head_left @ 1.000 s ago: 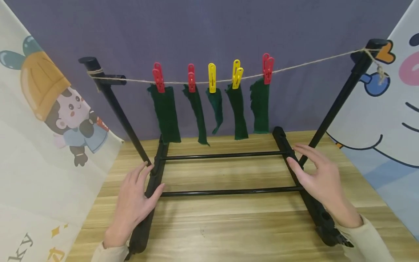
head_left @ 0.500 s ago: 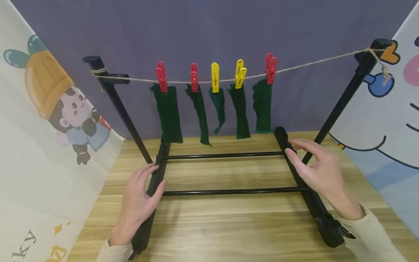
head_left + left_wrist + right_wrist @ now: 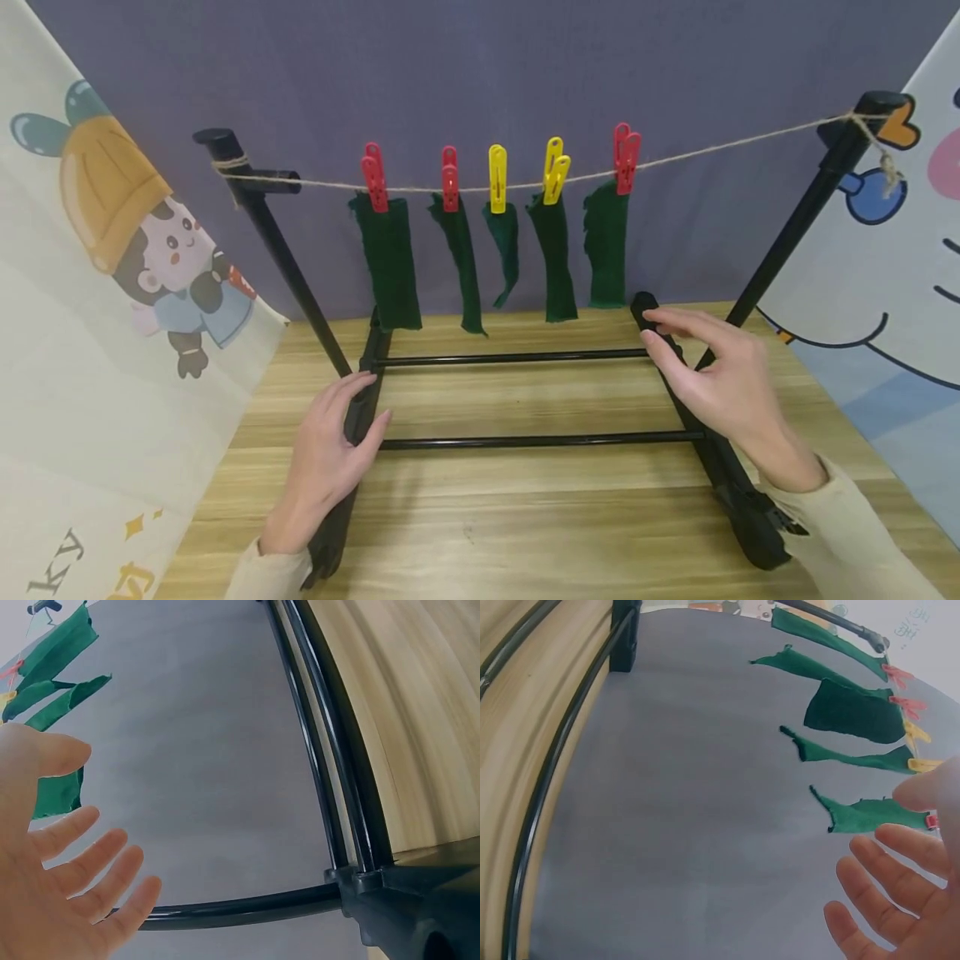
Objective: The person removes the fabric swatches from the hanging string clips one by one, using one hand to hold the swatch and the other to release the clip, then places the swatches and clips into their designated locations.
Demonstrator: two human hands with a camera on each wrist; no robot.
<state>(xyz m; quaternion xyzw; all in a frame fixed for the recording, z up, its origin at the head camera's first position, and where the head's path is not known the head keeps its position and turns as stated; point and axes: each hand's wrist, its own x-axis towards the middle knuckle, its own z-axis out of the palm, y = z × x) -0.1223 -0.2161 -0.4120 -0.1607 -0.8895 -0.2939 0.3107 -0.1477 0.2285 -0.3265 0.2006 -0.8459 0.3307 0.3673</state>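
Observation:
In the head view, my left hand hovers by the left foot bar of a black drying rack, fingers relaxed and thumb apart. My right hand is over the right foot bar, thumb and fingers spread, holding nothing. Between the rack's posts runs a string. Several dark green cloth strips hang from it by red clothespins and yellow clothespins. Both wrist views show loosely bent, bare fingers. Whether the left hand touches the bar I cannot tell.
Two thin black crossbars join the foot bars on the wooden table. Black posts rise at the left and right. Behind stands a grey-purple cloth backdrop, with printed cartoon panels on the sides.
My right hand has shifted left and slightly up, inward over its foot bar. My left hand has moved a little right. The view has shifted slightly; the cloths and clothespins stay on the string.

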